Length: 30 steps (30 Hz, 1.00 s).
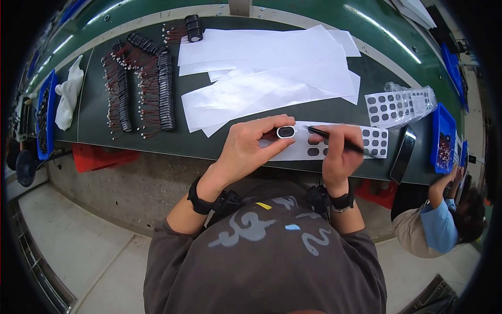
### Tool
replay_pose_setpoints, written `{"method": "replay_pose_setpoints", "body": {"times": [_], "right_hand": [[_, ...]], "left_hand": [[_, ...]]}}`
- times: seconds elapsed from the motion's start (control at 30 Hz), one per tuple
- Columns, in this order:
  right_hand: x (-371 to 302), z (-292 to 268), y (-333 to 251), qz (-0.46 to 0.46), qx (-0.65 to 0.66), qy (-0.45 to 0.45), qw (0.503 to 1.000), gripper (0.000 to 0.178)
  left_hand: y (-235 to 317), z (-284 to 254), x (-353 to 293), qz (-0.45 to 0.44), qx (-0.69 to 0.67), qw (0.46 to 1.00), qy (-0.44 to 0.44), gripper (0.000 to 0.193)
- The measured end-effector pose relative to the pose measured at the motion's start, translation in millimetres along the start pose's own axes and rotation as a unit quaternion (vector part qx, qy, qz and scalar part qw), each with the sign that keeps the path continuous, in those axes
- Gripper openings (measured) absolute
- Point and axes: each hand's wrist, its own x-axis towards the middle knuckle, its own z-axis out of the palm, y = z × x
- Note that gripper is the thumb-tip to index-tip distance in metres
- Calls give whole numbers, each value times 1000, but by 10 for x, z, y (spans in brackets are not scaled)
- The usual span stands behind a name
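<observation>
At centre of the worktop (130,138), just above its near edge, the left hand (246,149) pinches a small black oval part w/ a white face (286,132) between thumb and fingers, closed on it and holding it level. Red wires trail from the part back under the fingers. The right hand (339,152) is closed round black tweezers (334,140), tips aimed left toward the part and sitting just beside it, not touching as far as can be told. Beneath both hands lies a white backing sheet (374,141) w/ dark oval pads, approx. a dozen showing on its right end, 2 more near the wrist; the rest is covered.

Judgement on technique: keep the part steady and square to the tweezers, grip any pad by its edge only, line it up w/ the oval face before pressing; a tilted part risks a skewed fit.

Counts: 1 part in hand, 1 pr tweezers. Further right, 1 more pad sheet in a clear bag (400,104) and 1 black phone (402,154). Upper left, 3 rows of finished black parts w/ red leads (138,89), too many to count, plus 1 small stack (193,27). Several white paper strips (266,73) overlap behind. 1 white cloth (69,97); 2 blue bins (443,138), one at each end.
</observation>
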Motion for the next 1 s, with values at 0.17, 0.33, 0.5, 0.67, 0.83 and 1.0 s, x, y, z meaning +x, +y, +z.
{"method": "replay_pose_setpoints", "body": {"times": [0.17,0.33,0.5,0.67,0.83,1.0], "right_hand": [[87,31,-134,-353,-239,-160,890,27],[68,70,-233,-318,-336,-278,842,25],[160,-22,-221,-307,-270,-212,888,22],[262,66,-378,-285,-346,-233,863,21],[246,92,-470,-202,-357,-252,876,21],[393,51,-595,-48,-317,-315,893,21]], "left_hand": [[-51,-33,-8,24,28,999,-7,36],[-37,33,-18,-14,-43,998,31,38],[41,-2,26,7,-20,1000,19,35],[30,-15,36,-28,38,999,-9,32],[77,16,22,-9,-4,1000,8,34],[109,-29,-31,-29,33,999,-5,36]]}}
